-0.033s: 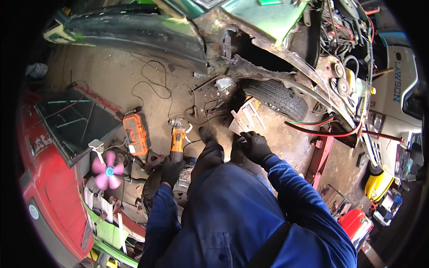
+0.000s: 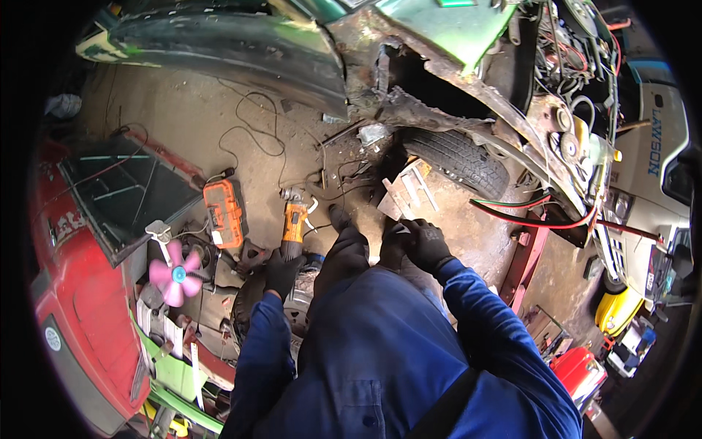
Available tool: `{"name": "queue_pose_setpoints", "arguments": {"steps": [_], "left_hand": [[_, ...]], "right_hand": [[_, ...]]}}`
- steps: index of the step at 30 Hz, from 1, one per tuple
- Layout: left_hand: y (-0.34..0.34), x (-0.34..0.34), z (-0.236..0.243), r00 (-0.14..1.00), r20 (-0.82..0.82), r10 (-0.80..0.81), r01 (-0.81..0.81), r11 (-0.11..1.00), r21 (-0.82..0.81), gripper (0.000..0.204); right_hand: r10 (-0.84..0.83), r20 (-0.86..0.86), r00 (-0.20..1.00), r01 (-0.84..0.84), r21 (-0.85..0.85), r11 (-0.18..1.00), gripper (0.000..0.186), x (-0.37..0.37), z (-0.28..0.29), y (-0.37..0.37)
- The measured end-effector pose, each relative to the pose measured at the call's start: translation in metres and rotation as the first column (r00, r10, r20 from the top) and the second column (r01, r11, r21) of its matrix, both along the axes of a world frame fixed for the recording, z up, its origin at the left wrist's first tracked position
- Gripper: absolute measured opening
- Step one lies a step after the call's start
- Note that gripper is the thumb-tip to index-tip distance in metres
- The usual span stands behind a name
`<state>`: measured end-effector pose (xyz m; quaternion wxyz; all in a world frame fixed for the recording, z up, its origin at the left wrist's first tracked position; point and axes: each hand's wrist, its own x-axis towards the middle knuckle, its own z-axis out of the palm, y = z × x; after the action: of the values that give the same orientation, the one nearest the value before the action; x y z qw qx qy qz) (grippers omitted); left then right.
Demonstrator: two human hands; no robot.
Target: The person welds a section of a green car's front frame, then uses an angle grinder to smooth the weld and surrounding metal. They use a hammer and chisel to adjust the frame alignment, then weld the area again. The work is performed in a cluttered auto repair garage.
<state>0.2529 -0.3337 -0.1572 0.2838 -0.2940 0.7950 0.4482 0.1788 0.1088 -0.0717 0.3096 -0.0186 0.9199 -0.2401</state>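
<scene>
My left hand (image 2: 281,272), in a dark glove, is wrapped round the rear body of an orange angle grinder (image 2: 294,223). The grinder's head points away from me, and a pale side handle sticks out on its right. My right hand (image 2: 428,245), also gloved, is closed above my right knee. A small pale bit shows at its fingertips, too small to name. Just beyond that hand lies a light flat board or sheet piece (image 2: 395,203) with pale strips on it, on the floor beside a car tyre (image 2: 461,161).
A green car body with a rusted, torn-open sill (image 2: 420,102) stands ahead. On the left are an orange toolbox (image 2: 224,214), a pink fan (image 2: 175,274) and a red vehicle panel (image 2: 88,293). A cable (image 2: 256,132) winds over the floor. A red metal beam (image 2: 525,256) lies right.
The whole view has shifted slightly. My right hand has turned a little, and a pale bit shows at its fingers. My left hand keeps its hold on the angle grinder.
</scene>
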Motion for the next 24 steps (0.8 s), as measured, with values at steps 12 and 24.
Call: {"name": "queue_pose_setpoints", "arguments": {"steps": [12, 24], "left_hand": [[0.043, -0.074, -0.225, 0.913, 0.140, 0.383, -0.378, 0.924, -0.067, 0.059], [0.088, -0.083, -0.401, 0.982, 0.003, 0.189, -0.167, 0.877, -0.451, 0.068]], "right_hand": [[-0.121, 0.153, 0.981, 0.096, 0.160, 0.982, 0.060, 0.053, -0.193, 0.115], [-0.250, 0.070, 0.966, 0.232, 0.199, 0.952, 0.075, 0.001, -0.399, 0.196]]}}
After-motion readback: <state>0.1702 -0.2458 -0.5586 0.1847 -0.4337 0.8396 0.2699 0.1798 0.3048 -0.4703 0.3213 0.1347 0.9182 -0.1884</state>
